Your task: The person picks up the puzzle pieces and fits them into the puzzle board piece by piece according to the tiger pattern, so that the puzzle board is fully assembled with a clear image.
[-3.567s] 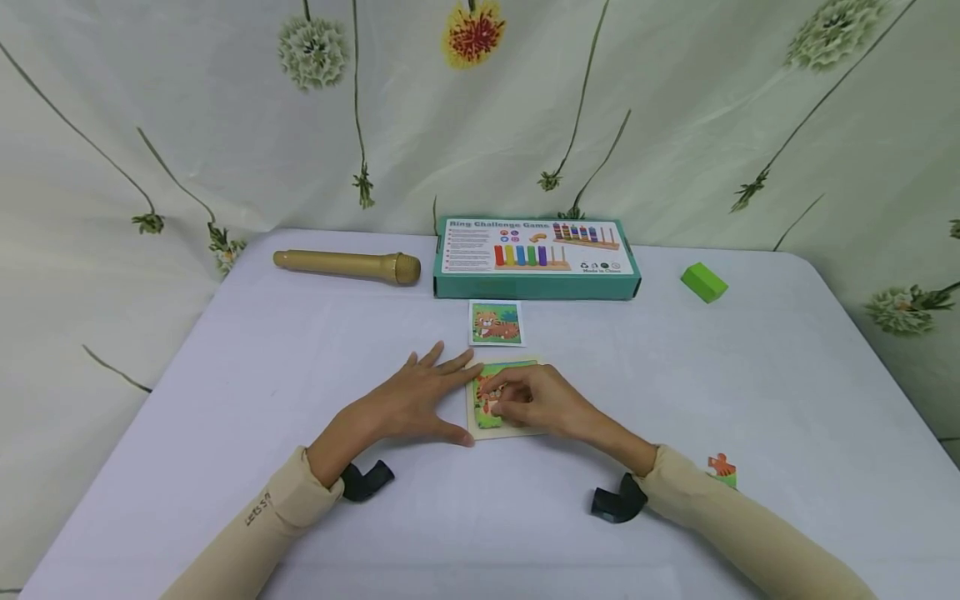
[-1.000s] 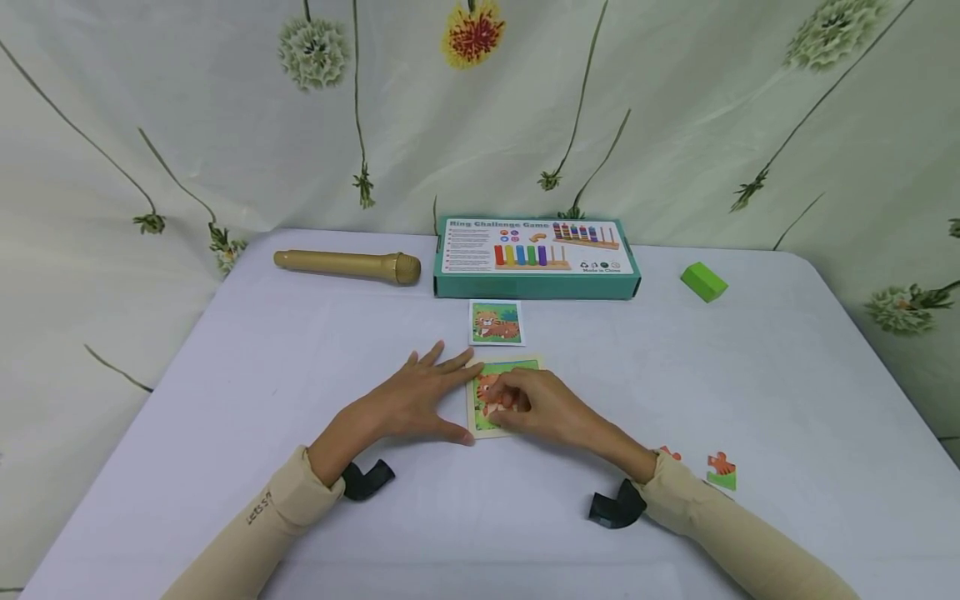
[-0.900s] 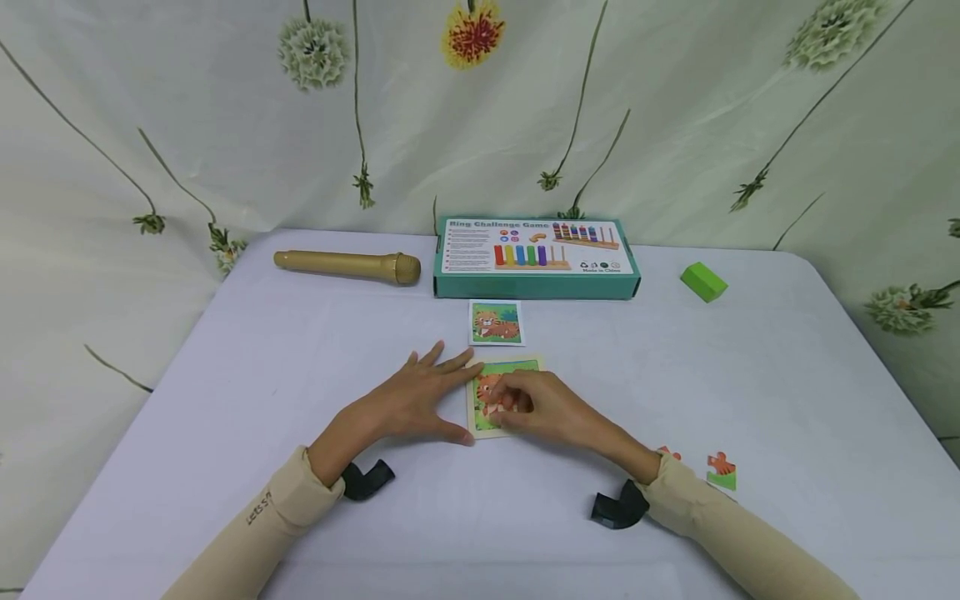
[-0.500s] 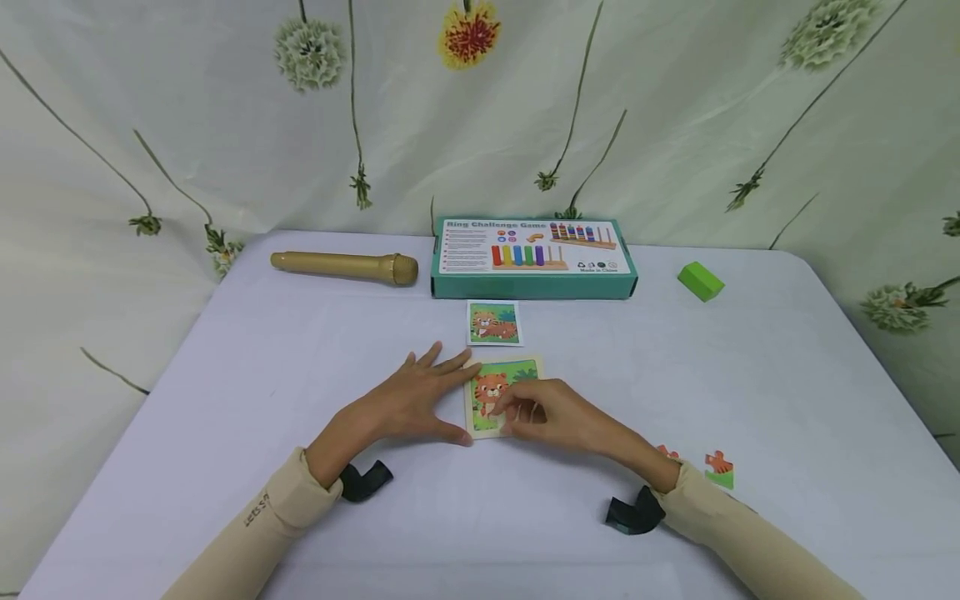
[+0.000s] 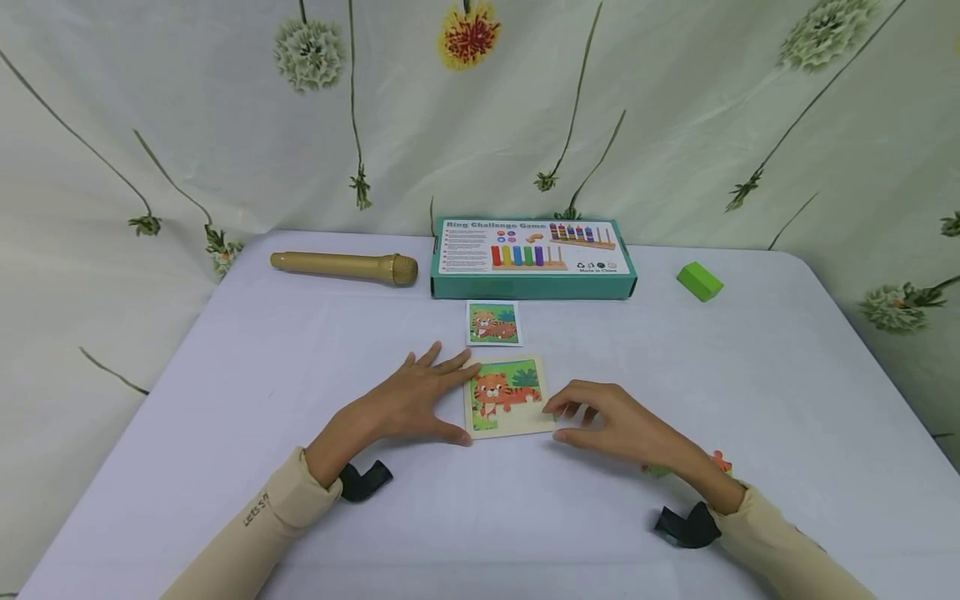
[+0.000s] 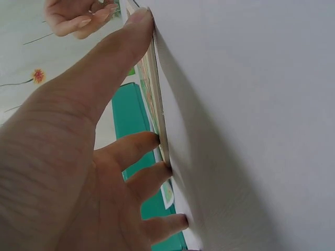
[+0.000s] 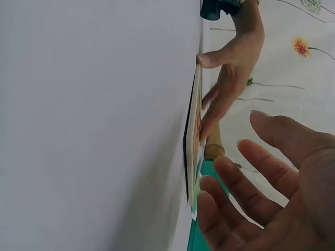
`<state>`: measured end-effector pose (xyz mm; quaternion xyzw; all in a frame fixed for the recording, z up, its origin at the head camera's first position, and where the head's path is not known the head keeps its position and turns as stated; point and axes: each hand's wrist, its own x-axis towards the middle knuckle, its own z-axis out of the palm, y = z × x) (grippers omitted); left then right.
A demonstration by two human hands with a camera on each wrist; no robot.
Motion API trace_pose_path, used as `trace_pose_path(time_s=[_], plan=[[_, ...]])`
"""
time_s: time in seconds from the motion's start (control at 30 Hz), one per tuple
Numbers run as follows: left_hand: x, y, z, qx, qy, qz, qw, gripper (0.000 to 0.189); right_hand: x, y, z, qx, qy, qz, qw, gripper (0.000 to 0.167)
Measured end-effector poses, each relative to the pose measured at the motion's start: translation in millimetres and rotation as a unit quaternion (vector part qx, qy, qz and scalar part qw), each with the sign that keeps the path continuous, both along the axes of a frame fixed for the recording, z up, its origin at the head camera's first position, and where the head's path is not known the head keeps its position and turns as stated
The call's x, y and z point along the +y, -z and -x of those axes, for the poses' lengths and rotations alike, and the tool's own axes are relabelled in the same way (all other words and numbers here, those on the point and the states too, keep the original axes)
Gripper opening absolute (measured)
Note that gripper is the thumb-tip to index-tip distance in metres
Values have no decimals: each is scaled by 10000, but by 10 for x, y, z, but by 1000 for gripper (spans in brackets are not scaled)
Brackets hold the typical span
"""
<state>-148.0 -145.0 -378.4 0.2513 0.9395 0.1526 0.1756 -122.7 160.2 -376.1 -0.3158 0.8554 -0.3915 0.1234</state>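
We see the left hand [image 5: 411, 404] with fingers spread, holding with no grip: two fingertips and the thumb rest against the left edge of the tiger jigsaw board [image 5: 522, 420], the thumb at its near corner. The right hand [image 5: 615, 423] is released, its fingers loosely bent and parted from the thumb, just right of the board; from the head we find its foremost fingertip over the board's right margin, and we cannot tell whether it touches.

The board lies flat between the two hands, with the tiger's head, part of its body and a dark green bush in place, and pale bare wood at the lower right. Beside the right wrist lie two loose puzzle pieces, a green-and-orange one [image 5: 657, 472] and an orange one [image 5: 722, 461]; the arm partly covers both, so we cannot make out their full shapes. Beyond the board we see a tiger picture card [image 5: 493, 323], then the Ring Challenge Game box [image 5: 534, 287]. In both wrist views the board shows nearly edge-on, its picture hard to read, and each wrist camera's own hand is cut off by the frame.
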Motion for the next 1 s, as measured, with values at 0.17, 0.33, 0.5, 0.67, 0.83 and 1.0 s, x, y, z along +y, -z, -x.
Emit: trace_pose_path(time_s=[0.17, 0.33, 0.5, 0.67, 0.83, 1.0], plan=[[0, -11, -5, -30, 0, -16, 10000, 99, 278, -25, -7, 144, 281, -413, 9986, 34], [2, -5, 2, -17, 13, 26, 10000, 100, 564, 0, -41, 161, 526, -500, 9972, 39], [3, -7, 10, 0, 54, 60, 10000, 100, 819, 36, -121, 463, 573, -401, 9965, 43], [-4, -7, 18, 1, 34, 65, 10000, 100, 989, 87, -194, 694, 637, -252, 9952, 41], [-7, 2, 18, -5, 23, 50, 10000, 100, 1085, 117, -244, 796, 662, -279, 9942, 40], [-2, 10, 10, -42, -9, 2, 10000, 100, 1153, 138, -270, 878, 570, -286, 9941, 41]])
